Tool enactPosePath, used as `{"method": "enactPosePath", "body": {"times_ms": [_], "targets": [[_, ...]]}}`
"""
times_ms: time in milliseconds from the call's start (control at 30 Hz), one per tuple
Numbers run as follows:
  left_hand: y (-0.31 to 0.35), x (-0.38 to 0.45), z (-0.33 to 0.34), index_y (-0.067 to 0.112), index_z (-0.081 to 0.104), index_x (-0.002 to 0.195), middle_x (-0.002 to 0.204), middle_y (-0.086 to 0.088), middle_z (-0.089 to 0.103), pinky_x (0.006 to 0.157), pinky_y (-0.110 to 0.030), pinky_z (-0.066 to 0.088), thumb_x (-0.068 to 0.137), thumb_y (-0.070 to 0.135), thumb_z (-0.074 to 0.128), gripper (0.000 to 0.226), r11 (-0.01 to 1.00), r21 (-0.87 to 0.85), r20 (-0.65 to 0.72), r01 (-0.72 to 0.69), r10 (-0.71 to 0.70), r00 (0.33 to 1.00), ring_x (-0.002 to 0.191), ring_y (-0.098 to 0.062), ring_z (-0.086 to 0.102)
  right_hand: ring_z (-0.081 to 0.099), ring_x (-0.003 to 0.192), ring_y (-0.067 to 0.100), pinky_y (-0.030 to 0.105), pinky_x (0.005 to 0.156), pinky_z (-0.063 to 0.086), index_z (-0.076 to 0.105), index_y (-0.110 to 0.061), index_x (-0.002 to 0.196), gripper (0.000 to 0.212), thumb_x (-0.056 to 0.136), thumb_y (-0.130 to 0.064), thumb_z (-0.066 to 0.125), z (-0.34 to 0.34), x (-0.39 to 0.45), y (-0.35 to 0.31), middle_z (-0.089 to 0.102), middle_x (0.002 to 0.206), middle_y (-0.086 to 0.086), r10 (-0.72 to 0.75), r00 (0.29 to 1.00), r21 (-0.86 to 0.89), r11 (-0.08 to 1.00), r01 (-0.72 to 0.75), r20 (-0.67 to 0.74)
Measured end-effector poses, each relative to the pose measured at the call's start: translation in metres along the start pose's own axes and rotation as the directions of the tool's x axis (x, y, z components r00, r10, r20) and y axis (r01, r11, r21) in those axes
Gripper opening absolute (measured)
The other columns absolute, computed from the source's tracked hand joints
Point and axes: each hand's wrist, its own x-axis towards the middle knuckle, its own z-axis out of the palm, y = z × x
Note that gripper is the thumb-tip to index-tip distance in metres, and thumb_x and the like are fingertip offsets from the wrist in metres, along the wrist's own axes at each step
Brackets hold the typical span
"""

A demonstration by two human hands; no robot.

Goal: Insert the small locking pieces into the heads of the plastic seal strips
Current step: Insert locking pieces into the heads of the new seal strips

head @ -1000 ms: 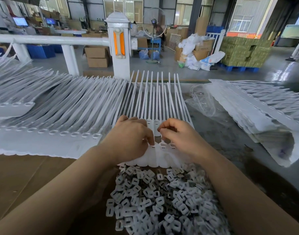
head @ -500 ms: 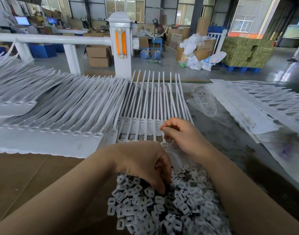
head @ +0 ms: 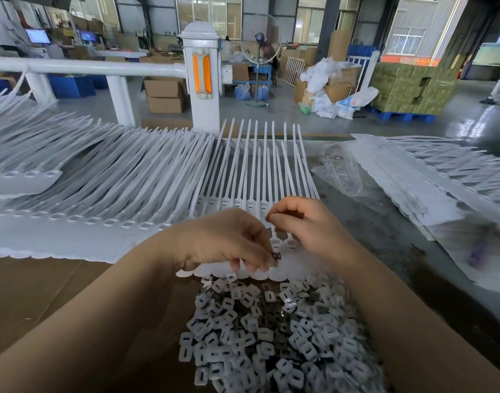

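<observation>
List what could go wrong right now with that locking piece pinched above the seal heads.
1. The left hand pinches the small dark locking piece only at its fingertips; it could slip and vanish into the pile of loose pieces just below.
2. The seal heads sit crowded side by side, partly hidden by the right hand, so the piece may land in the wrong head or go in crooked.

My left hand (head: 229, 239) up off the pile (head: 271, 330) since half a second ago, now pinching one dark piece (head: 276, 255) at frame centre, just beside the strip heads (head: 282, 245), my right hand (head: 308, 225) lifted slightly
</observation>
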Motion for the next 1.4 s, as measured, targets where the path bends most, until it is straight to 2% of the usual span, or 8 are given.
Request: {"method": "enactPosePath", "body": {"times_ms": [133, 333, 467, 667, 867, 1133, 1233, 1400], "targets": [[-0.012, 0.001, -0.009, 0.020, 0.074, 0.068, 0.070, -0.003, 0.071, 0.056, -0.016, 0.049, 0.078, 0.015, 0.078, 0.012, 0.988, -0.114, -0.069, 0.104, -0.112, 0.991, 0.062, -0.006, 0.064, 0.068, 0.082, 0.010, 0.030, 0.082, 0.052, 0.074, -0.021, 0.088, 0.009, 0.092, -0.024, 0.066, -0.002, -0.002, -0.002, 0.072, 0.083, -0.001, 0.012, 0.991, -0.030, 1.000, -0.008, 0.136], [-0.017, 0.001, -0.012, 0.017, 0.074, 0.070, 0.073, -0.004, 0.072, 0.054, -0.017, 0.050, 0.076, 0.013, 0.078, 0.008, 0.970, -0.189, -0.048, 0.150, -0.162, 0.986, 0.062, -0.006, 0.064, 0.064, 0.083, 0.013, 0.035, 0.082, 0.052, 0.073, -0.019, 0.088, 0.006, 0.091, -0.022, 0.069, -0.004, -0.004, -0.005, 0.072, 0.089, 0.007, 0.002, 0.958, -0.073, 0.997, 0.020, 0.287], [-0.017, 0.000, -0.011, 0.015, 0.074, 0.073, 0.075, -0.005, 0.074, 0.053, -0.016, 0.050, 0.076, 0.014, 0.079, 0.007, 0.967, -0.184, -0.009, 0.175, -0.180, 0.984, 0.063, -0.007, 0.066, 0.064, 0.081, 0.008, 0.024, 0.076, 0.050, 0.072, -0.021, 0.086, 0.005, 0.089, -0.018, 0.071, -0.004, -0.005, -0.006, 0.071, 0.085, -0.002, 0.003, 0.944, -0.108, 0.993, 0.035, 0.330], [-0.017, -0.002, -0.013, 0.016, 0.073, 0.076, 0.082, -0.005, 0.075, 0.056, -0.019, 0.052, 0.079, 0.017, 0.078, 0.005, 0.968, -0.160, 0.036, 0.192, -0.188, 0.981, 0.069, -0.009, 0.068, 0.056, 0.068, 0.001, 0.013, 0.063, 0.043, 0.068, -0.018, 0.080, 0.012, 0.090, -0.013, 0.068, -0.005, -0.006, -0.006, 0.064, 0.074, -0.007, -0.005, 0.941, -0.058, 0.998, 0.026, 0.337], [-0.018, -0.001, -0.014, 0.011, 0.071, 0.086, 0.083, -0.007, 0.075, 0.054, -0.020, 0.053, 0.086, 0.015, 0.071, 0.004, 0.957, -0.196, 0.033, 0.213, -0.210, 0.977, 0.068, -0.011, 0.069, 0.058, 0.076, 0.013, 0.025, 0.075, 0.045, 0.066, -0.016, 0.076, 0.011, 0.086, -0.016, 0.064, -0.008, -0.005, -0.004, 0.064, 0.075, -0.001, -0.034, 0.921, 0.024, 0.999, 0.027, 0.388], [-0.017, -0.001, -0.012, 0.006, 0.071, 0.085, 0.081, -0.011, 0.074, 0.048, -0.020, 0.052, 0.087, 0.009, 0.067, 0.006, 0.929, -0.304, -0.002, 0.213, -0.224, 0.975, 0.061, -0.012, 0.066, 0.055, 0.071, 0.001, 0.013, 0.067, 0.043, 0.066, -0.023, 0.085, 0.012, 0.083, -0.014, 0.073, -0.008, -0.005, -0.001, 0.063, 0.078, -0.014, -0.111, 0.921, 0.007, 0.993, 0.117, 0.374], [-0.016, -0.001, -0.012, 0.006, 0.071, 0.083, 0.080, -0.011, 0.073, 0.048, -0.020, 0.051, 0.087, 0.013, 0.066, 0.009, 0.915, -0.342, -0.018, 0.213, -0.233, 0.972, 0.060, -0.013, 0.065, 0.052, 0.075, 0.010, 0.021, 0.069, 0.042, 0.066, -0.027, 0.090, 0.022, 0.082, -0.011, 0.079, -0.007, -0.004, -0.001, 0.061, 0.081, -0.005, -0.139, 0.927, -0.007, 0.989, 0.151, 0.347], [-0.016, -0.001, -0.011, 0.010, 0.074, 0.074, 0.078, -0.012, 0.073, 0.047, -0.020, 0.049, 0.086, 0.014, 0.065, 0.015, 0.898, -0.383, -0.006, 0.217, -0.238, 0.971, 0.059, -0.014, 0.064, 0.061, 0.083, 0.023, 0.030, 0.075, 0.049, 0.070, -0.022, 0.092, 0.013, 0.083, -0.019, 0.079, -0.004, -0.003, -0.002, 0.066, 0.093, 0.012, -0.156, 0.942, -0.017, 0.985, 0.169, 0.296]]}}
